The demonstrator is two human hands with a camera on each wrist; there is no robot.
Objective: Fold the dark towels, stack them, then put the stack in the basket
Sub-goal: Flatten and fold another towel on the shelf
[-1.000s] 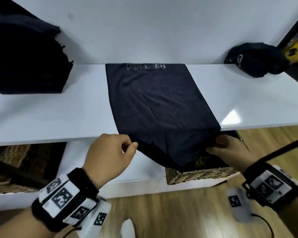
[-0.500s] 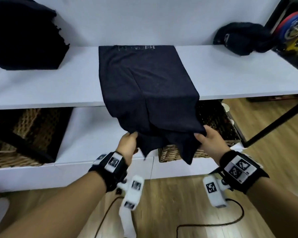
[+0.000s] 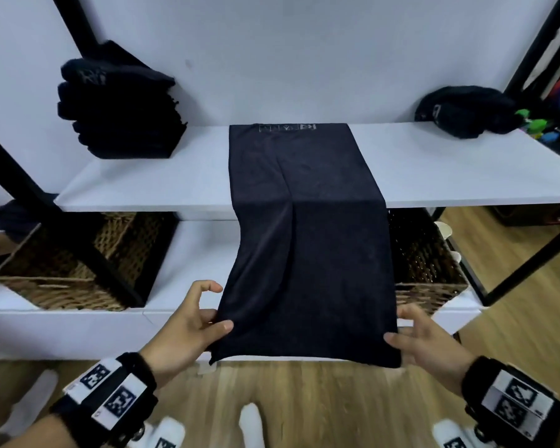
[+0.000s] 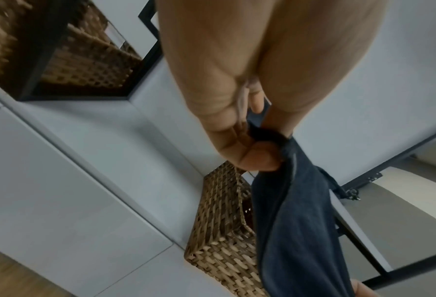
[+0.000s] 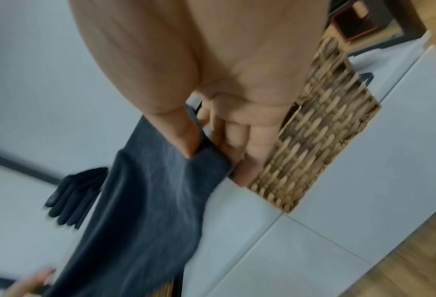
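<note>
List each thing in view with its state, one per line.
dark towel: spread flat, far end on the shelf, near end pulled off the edge
left hand: pinches the towel's near left corner
right hand: pinches the near right corner
folded stack: piled on the shelf, left
crumpled towel: unfolded, on the shelf, right
left basket: under the shelf, contents unclear
right basket: partly hidden behind the towel

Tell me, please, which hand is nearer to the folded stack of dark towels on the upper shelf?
Left. The left hand pinches the hanging towel's near left corner, below the stack on the same side; the right hand pinches the far corner.
</note>
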